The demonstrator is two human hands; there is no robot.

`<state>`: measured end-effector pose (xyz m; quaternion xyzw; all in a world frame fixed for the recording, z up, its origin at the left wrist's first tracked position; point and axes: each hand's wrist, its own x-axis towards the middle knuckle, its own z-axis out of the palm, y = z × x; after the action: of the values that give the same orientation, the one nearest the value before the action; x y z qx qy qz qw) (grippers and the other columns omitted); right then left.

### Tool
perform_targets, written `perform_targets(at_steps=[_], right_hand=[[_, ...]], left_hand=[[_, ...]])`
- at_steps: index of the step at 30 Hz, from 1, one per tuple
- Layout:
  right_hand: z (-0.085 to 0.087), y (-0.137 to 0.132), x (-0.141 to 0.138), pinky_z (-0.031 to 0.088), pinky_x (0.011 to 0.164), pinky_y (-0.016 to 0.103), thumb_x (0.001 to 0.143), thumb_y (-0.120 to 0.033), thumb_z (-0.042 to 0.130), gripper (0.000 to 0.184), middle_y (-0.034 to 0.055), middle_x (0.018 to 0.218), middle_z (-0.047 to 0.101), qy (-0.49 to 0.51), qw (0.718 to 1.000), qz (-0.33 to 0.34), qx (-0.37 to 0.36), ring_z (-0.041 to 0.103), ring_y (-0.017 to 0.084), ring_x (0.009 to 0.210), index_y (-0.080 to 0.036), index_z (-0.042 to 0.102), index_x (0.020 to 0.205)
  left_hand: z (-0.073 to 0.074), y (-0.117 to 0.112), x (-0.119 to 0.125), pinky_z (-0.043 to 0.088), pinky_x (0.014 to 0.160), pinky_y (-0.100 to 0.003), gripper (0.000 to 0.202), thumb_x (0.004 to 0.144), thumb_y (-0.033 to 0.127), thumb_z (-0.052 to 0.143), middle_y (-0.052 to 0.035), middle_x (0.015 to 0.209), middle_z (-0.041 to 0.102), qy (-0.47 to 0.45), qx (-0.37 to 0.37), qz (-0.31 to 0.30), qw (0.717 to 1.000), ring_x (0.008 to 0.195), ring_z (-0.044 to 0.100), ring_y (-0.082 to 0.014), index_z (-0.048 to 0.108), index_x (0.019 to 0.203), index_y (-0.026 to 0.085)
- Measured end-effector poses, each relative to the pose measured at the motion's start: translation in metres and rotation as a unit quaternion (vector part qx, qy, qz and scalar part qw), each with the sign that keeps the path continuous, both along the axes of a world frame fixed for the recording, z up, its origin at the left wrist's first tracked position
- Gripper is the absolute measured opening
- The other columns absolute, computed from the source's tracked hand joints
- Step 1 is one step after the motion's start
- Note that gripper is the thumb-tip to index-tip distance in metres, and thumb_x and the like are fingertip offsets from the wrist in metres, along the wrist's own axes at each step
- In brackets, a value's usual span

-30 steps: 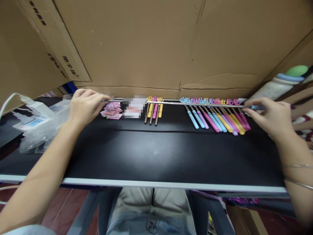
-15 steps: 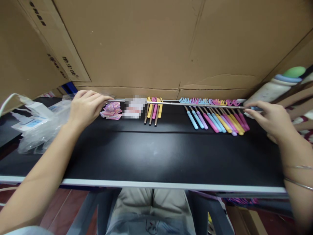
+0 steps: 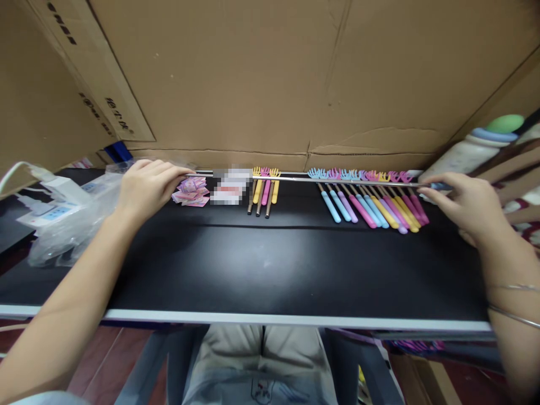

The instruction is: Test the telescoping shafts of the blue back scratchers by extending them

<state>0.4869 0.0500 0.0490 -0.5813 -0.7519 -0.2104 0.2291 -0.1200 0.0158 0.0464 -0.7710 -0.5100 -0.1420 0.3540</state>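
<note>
A long thin metal rod (image 3: 291, 179) spans the far side of the black tabletop, level and close to the cardboard. My left hand (image 3: 149, 188) is closed around its left end, palm down. At the other end, my right hand (image 3: 472, 205) pinches the rod near a bluish piece between thumb and fingers. Behind and under the rod lies a row of back scratchers (image 3: 363, 208) with blue, pink, purple and yellow handles. Left of them is a small group of yellow and pink back scratchers (image 3: 265, 191). Pink-purple labels (image 3: 192, 192) lie in a heap near my left hand.
A cardboard wall (image 3: 236, 79) closes off the back. At left are a white power strip (image 3: 54, 211) and a clear plastic bag (image 3: 63, 242). A white bottle with a green lid (image 3: 476, 149) leans at right. The table's pale front edge (image 3: 270, 319) faces me.
</note>
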Motion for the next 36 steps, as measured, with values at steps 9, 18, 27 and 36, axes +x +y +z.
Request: perform_targets(at_steps=[9, 18, 27, 36], right_hand=[[-0.004, -0.004, -0.003, 0.036, 0.058, 0.024, 0.073, -0.047, 0.062, 0.029, 0.0064, 0.081, 0.067, 0.018, 0.996, -0.075, -0.044, 0.056, 0.016, 0.067, -0.020, 0.062, 0.084], [-0.003, -0.006, -0.005, 0.034, 0.060, 0.023, 0.074, -0.039, 0.064, 0.022, 0.0049, 0.087, 0.066, -0.008, 0.996, -0.080, -0.037, 0.054, 0.014, 0.070, -0.022, 0.058, 0.086], [-0.005, -0.004, -0.004, 0.034, 0.056, 0.024, 0.070, -0.053, 0.056, 0.032, 0.0053, 0.083, 0.066, 0.018, 0.995, -0.088, -0.041, 0.055, 0.017, 0.066, -0.022, 0.053, 0.080], [-0.003, -0.001, 0.005, 0.035, 0.055, 0.026, 0.068, -0.070, 0.046, 0.054, 0.0052, 0.072, 0.063, 0.040, 0.994, -0.090, -0.048, 0.054, 0.019, 0.060, -0.022, 0.061, 0.089]], left_hand=[[-0.001, 0.001, -0.001, 0.036, 0.077, -0.027, 0.040, 0.097, 0.039, 0.028, -0.0002, 0.093, 0.070, 0.017, -0.015, -0.001, 1.000, 0.085, 0.055, -0.0149, 0.065, 0.104, 0.024], [-0.001, 0.001, 0.001, 0.035, 0.078, -0.028, 0.043, 0.096, 0.039, 0.027, -0.0024, 0.087, 0.070, 0.003, -0.036, -0.003, 0.999, 0.081, 0.053, -0.0160, 0.067, 0.103, 0.025], [-0.001, 0.001, 0.000, 0.034, 0.075, -0.028, 0.041, 0.095, 0.041, 0.030, -0.0022, 0.084, 0.069, 0.009, -0.042, 0.004, 0.999, 0.079, 0.052, -0.0169, 0.068, 0.099, 0.025], [0.001, 0.000, -0.002, 0.033, 0.075, -0.028, 0.037, 0.095, 0.041, 0.033, -0.0008, 0.091, 0.070, -0.016, -0.013, 0.008, 1.000, 0.088, 0.055, -0.0162, 0.066, 0.102, 0.026]])
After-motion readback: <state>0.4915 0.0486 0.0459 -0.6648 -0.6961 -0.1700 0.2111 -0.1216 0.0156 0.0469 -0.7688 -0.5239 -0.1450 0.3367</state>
